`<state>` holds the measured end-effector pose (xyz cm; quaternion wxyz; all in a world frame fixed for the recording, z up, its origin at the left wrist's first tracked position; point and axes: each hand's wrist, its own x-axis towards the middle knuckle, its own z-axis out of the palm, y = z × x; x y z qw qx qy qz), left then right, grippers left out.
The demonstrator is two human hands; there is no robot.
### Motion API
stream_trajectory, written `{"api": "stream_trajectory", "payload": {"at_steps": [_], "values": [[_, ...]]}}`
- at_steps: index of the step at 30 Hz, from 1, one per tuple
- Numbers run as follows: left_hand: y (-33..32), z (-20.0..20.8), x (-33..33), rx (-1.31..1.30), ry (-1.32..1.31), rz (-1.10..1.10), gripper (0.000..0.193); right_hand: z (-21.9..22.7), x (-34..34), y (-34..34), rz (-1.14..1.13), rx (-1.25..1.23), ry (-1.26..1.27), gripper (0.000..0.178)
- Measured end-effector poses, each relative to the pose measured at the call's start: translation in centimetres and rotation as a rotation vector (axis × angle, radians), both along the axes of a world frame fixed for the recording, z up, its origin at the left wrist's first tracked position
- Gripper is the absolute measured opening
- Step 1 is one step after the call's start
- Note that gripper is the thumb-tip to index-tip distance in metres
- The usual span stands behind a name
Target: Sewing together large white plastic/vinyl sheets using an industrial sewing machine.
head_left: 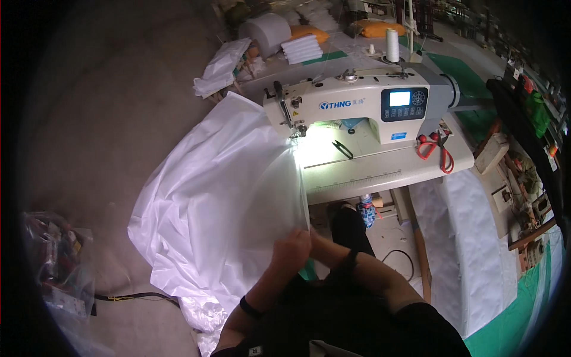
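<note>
A clear plastic bag sits on the floor at the left, with small mixed things inside, too blurred to name; two plump orange bags lie at the back, their contents hidden.

The left hand is clenched on the edge of a large white fabric; the right hand meets it at the same edge, partly hidden, so I cannot tell how far its fingers are closed; each wrist carries a dark band.

The fabric spreads in loose folds to the left of the sewing machine; its taut edge runs from the hands up to the lit needle area, and its bulk hides the left end of the table; crinkled, shiny sheeting shows below it.

On the table, black snips lie under the machine's arm, and red-handled scissors rest near its right end; a white thread cone stands behind; farther back are a white roll and a stack of folded white pieces; at the right hangs a long white padded sheet; a dark cable crosses the floor.
</note>
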<state>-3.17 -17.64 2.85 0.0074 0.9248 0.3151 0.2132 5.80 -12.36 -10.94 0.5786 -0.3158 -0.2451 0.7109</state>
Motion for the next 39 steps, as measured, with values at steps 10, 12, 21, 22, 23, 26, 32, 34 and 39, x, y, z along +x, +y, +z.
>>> {"api": "stream_trajectory", "payload": {"at_steps": [10, 12, 21, 22, 23, 26, 32, 34, 39], "values": [[0.3, 1.2, -0.5, 0.034, 0.202, 0.206, 0.014, 1.2, -5.9, -3.9, 0.117, 0.335, -0.674, 0.043], [0.8, -0.1, -0.3, -0.010, 0.248, 0.239, 0.016, 1.3, -5.3, -3.9, 0.127, 0.337, -0.725, 0.042], [1.6, -0.2, -1.3, -0.485, -0.102, 0.079, 0.014, 7.6, 7.8, -0.8, -0.101, 0.179, -1.642, 0.029], [1.5, 0.0, -1.1, -0.498, -0.133, 0.048, 0.014, 8.8, 8.8, 0.0, -0.351, 0.095, -1.618, 0.025], [1.4, 0.1, -0.8, -0.510, -0.169, 0.014, 0.013, 10.1, 9.1, 1.4, -0.367, 0.090, -1.672, 0.023], [1.3, 0.8, 0.1, -0.458, -0.273, -0.052, 0.014, 13.1, 8.5, 6.0, -0.364, 0.099, -1.830, 0.022], [1.4, 1.8, 0.1, -0.598, -0.256, 0.006, 0.013, 13.0, 6.1, 7.5, -0.208, 0.093, -2.066, 0.021], [1.6, 1.6, -0.5, -0.632, -0.230, 0.031, 0.013, 12.3, 5.2, 6.2, -0.242, 0.050, -2.082, 0.020], [4.4, 0.1, -3.9, -0.376, -0.242, 0.214, 0.014, 11.9, 4.5, 5.3, -0.341, 0.043, -2.169, 0.029]]}}
